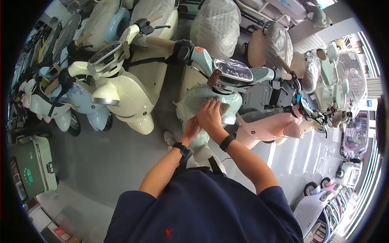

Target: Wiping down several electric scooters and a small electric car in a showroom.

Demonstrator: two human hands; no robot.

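Observation:
A pale green electric scooter point(194, 94) stands in front of me, its front panel facing me. My right hand point(209, 114) lies on this panel, its fingers over a grey-brown cloth point(225, 108) that shows beside them. Just below and to the left, my left hand point(192, 129) is at the same panel, close against the right wrist; its fingertips are partly hidden, and whether they hold anything cannot be told. Above both hands is the scooter's display point(233, 70), covered in wrinkled clear film.
A cream scooter point(130, 97) stands at left, a pink one point(267, 126) at right. Blue scooters point(97, 117) are farther left. Wrapped seats point(216, 27) line the back. A green case point(33, 167) is at far left on the grey floor point(91, 155); more vehicles stand at right.

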